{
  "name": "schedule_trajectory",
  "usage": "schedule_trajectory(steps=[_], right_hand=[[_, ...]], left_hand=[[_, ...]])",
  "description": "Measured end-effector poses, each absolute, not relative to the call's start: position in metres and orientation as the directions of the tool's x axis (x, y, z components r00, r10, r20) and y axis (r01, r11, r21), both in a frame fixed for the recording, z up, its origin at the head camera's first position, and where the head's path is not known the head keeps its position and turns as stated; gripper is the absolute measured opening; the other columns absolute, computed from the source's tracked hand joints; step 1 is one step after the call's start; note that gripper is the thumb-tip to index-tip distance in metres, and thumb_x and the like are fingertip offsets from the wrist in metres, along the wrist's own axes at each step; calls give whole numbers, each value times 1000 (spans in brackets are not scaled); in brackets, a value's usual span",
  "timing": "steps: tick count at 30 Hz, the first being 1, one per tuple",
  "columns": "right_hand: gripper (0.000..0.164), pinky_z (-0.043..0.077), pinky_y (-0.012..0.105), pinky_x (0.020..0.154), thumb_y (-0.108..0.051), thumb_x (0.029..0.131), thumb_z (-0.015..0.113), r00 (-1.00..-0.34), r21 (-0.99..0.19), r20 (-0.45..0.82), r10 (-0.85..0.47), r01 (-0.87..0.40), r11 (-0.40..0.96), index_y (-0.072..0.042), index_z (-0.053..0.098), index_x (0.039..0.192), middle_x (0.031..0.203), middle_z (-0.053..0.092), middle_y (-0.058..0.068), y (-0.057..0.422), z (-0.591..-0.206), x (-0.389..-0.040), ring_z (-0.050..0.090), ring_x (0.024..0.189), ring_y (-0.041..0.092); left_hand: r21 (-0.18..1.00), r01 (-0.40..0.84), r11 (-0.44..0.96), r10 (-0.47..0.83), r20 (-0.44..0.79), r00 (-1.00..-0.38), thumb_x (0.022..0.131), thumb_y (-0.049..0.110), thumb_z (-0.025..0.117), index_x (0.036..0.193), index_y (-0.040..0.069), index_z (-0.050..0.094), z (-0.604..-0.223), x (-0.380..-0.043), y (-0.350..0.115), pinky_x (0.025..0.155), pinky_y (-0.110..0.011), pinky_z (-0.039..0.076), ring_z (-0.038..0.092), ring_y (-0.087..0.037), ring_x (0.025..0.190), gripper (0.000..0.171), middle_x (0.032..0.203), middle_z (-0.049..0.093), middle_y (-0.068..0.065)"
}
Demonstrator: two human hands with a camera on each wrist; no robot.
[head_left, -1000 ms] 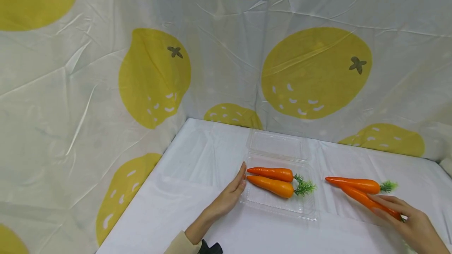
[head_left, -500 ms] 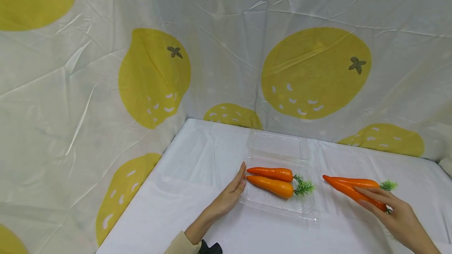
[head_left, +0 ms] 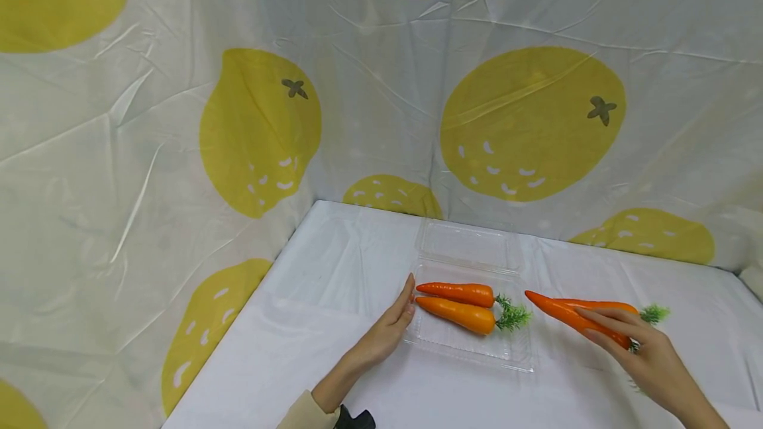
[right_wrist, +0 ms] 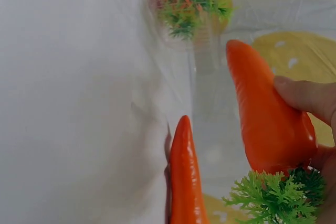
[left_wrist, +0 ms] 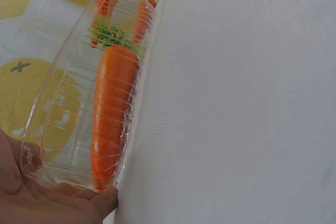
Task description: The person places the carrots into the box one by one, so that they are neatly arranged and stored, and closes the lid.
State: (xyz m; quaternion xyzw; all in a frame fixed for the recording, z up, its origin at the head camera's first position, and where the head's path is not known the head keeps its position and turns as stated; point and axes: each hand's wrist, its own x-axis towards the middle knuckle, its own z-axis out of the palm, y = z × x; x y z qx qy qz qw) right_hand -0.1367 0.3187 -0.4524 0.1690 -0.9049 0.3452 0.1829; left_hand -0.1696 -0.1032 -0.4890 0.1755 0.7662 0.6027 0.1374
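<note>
In the head view, a carrot (head_left: pixel 572 316) with a green leafy top is pinched between the thumb and fingers of my right hand (head_left: pixel 650 356), raised off the table. Behind it a second carrot (head_left: pixel 622 308) lies on the white cloth. My left hand (head_left: pixel 384 336) rests with extended fingers against the left side of a clear plastic clamshell box (head_left: pixel 501 353), whose lid (head_left: pixel 467 243) lies folded back. Inside the box are an orange carrot (head_left: pixel 456 313) and a redder carrot (head_left: pixel 459 292), tips toward my left hand. The right wrist view shows the held carrot (right_wrist: pixel 268 114) close up.
A white cloth (head_left: pixel 286 363) covers the table. Behind and to the left hangs a pale curtain (head_left: pixel 381 85) printed with yellow lemons. Something black (head_left: pixel 356 419) sits at my left wrist by the sleeve (head_left: pixel 308 412).
My right hand has carried its carrot leftward, toward the box, and it now overlaps the carrot lying behind. The left hand and the boxed carrots have stayed in place.
</note>
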Motion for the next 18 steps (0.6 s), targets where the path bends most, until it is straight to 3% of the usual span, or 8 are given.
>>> schedule_trajectory(steps=[18], right_hand=[[43,43,7,74,0,88,79,-857,-560,460,-234,-484,672,-20,77,125,115,66,-20,281,-435,-140,52,101,-9]], left_hand=[[973,101,208,437,0,-900,115,21,28,167,19,-5,-490,-170,-103,130,-57,10,9,-33,162,61,176,-1,-6]])
